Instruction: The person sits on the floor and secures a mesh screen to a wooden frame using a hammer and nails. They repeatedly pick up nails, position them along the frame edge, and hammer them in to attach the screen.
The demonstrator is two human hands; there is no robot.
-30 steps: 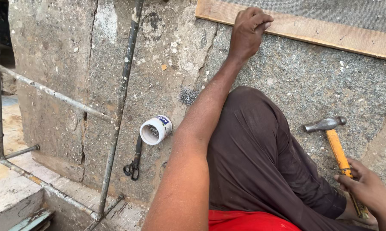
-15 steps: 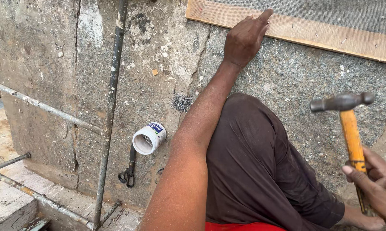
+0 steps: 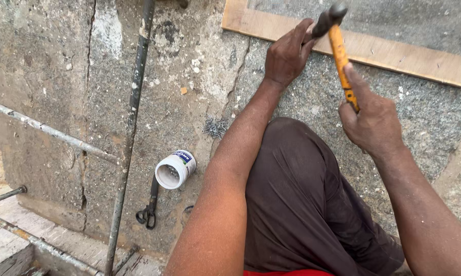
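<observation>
Orange-handled hammer (image 3: 339, 48) gripped in right hand (image 3: 371, 122), head poised over left hand (image 3: 287, 53), fingers pinched at edge of wooden frame (image 3: 394, 53) on stone slab (image 3: 189, 87). Nail itself too small to tell; apparently not yet driven. Loose nails (image 3: 216, 127), white tub (image 3: 175, 168), scissors (image 3: 150, 204) beside knee.

The rough concrete floor (image 3: 189, 76) is grey and cracked. On it lie a long wooden strip (image 3: 394, 53), a small pile of nails (image 3: 216, 127), a white plastic pot (image 3: 174, 168) on its side and black scissors (image 3: 150, 204) just beside the pot.
</observation>
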